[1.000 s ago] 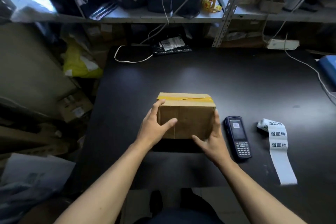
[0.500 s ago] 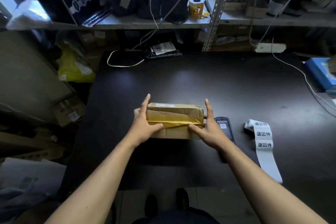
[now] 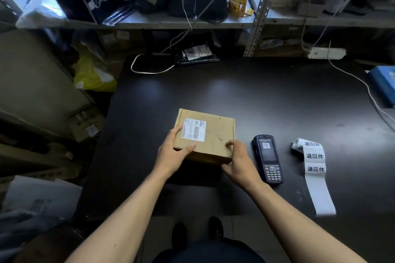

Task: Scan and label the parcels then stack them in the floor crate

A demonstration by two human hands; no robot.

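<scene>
Both hands are on the cardboard parcel (image 3: 210,134), label face up on the black table (image 3: 267,100): left hand (image 3: 171,153) grips its near-left corner, right hand (image 3: 237,160) its near-right corner. Just right of the parcel lies the handheld scanner (image 3: 268,158), then the label strip (image 3: 314,168).

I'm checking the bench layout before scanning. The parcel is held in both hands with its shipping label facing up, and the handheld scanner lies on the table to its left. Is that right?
Not quite: the handheld scanner lies to the right of the parcel, between it and the label strip, as the head view shows. The rest holds: left hand and right hand hold the parcel, shipping label up.
</scene>
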